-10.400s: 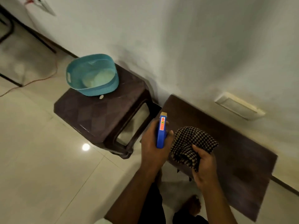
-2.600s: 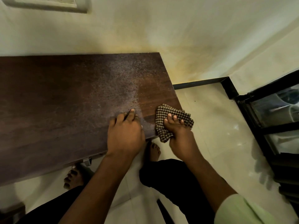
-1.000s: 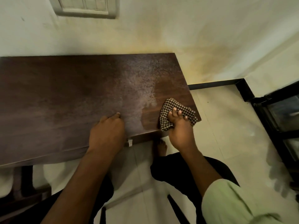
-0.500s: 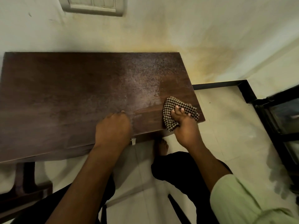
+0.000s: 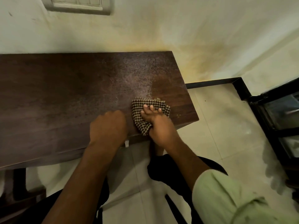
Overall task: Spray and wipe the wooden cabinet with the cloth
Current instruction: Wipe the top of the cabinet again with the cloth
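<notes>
The cabinet [image 5: 56,94] ran off the left edge. The left hand [image 5: 107,126] hid its own fingers, so any grip was unclear. The right hand [image 5: 159,125] covered part of the cloth [image 5: 140,106].

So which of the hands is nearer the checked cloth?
Right. The right hand presses on the checked cloth; the left hand rests on the cabinet just left of it.

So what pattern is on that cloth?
The cloth has small dark-and-cream checks, seen best in the head view, under the right hand.
</notes>
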